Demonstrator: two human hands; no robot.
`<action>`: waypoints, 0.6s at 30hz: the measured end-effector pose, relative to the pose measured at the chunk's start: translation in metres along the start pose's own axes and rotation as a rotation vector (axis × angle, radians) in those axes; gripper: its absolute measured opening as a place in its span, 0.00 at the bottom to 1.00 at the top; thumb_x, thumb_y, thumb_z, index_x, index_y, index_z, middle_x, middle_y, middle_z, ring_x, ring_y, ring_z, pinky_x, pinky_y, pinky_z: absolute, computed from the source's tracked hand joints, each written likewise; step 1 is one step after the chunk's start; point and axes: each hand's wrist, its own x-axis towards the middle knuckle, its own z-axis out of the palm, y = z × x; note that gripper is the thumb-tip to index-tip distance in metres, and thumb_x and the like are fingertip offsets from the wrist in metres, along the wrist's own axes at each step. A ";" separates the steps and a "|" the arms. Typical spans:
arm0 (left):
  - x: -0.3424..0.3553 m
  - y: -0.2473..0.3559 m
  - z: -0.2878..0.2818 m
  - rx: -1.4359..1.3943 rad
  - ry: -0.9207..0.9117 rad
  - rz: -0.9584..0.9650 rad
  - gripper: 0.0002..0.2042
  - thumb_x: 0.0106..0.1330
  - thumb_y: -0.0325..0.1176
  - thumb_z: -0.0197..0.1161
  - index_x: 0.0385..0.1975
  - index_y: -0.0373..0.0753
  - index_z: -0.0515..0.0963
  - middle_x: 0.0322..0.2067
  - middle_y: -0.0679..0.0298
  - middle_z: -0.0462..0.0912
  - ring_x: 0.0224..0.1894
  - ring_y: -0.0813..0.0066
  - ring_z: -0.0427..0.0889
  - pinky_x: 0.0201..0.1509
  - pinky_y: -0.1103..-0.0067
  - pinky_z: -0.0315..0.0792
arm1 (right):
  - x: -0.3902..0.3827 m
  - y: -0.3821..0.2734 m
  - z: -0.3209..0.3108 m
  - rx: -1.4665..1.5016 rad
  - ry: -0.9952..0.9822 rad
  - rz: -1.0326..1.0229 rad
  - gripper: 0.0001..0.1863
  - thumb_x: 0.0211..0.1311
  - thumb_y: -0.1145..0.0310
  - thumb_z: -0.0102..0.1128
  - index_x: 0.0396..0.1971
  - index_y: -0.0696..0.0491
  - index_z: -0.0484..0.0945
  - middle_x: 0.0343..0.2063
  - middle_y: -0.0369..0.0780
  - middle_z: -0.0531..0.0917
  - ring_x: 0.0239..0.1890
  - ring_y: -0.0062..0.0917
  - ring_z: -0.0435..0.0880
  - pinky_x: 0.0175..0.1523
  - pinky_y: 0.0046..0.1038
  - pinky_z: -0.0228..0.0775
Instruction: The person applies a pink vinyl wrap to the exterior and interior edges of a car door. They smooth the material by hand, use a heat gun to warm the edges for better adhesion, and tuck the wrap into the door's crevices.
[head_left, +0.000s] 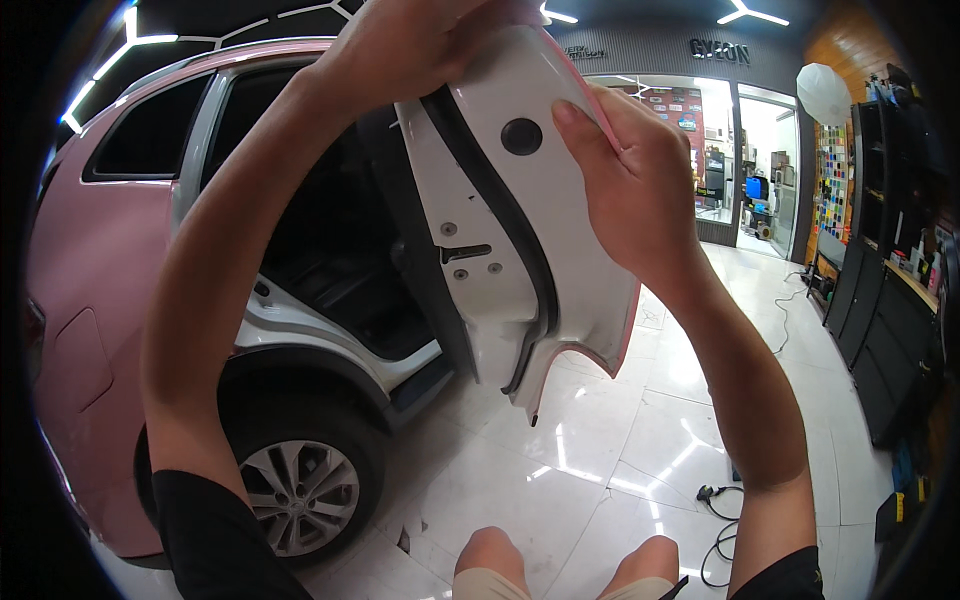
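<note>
An open rear car door (500,200) stands edge-on before me. Its inner face is white with a black rubber seal, a round black plug and a latch slot; pink shows along its outer edge. My right hand (640,165) is closed round that edge, thumb on the white face, fingers behind on the pink side. My left hand (425,45) is higher, at the top of the door; its fingers are partly cut off by the picture's upper rim, so their grip is unclear. Behind the left forearm is the pink car body (120,260).
The rear wheel (300,490) is at lower left, beside the dark door opening (340,240). A black cable (715,530) lies on the glossy tiled floor (600,440) at right. Black cabinets (880,300) and a white round lamp (823,95) line the right wall.
</note>
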 end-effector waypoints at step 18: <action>0.008 -0.004 -0.025 0.263 -0.139 0.299 0.06 0.55 0.27 0.69 0.31 0.44 0.83 0.33 0.67 0.84 0.38 0.69 0.85 0.45 0.73 0.78 | 0.001 -0.002 0.003 -0.027 -0.039 -0.055 0.11 0.74 0.70 0.57 0.44 0.61 0.84 0.27 0.48 0.84 0.28 0.38 0.84 0.36 0.36 0.73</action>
